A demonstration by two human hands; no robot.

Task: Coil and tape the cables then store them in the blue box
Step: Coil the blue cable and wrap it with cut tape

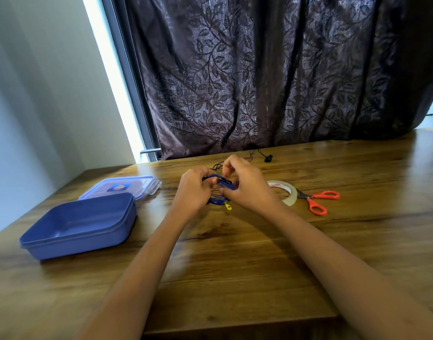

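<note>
Both hands, left hand point(194, 190) and right hand point(244, 185), are pinching the blue cable coil point(219, 192) mid-frame, fingers closed; slackening could be letting loops spring apart before taping.

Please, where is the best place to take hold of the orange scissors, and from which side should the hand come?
Probably by the orange handle loops, with the right hand coming from the right. The scissors lie flat and shut on the table, loops pointing right and towards the person. The blade tips point left and lie against or under the tape roll, so that end is less free.
</note>
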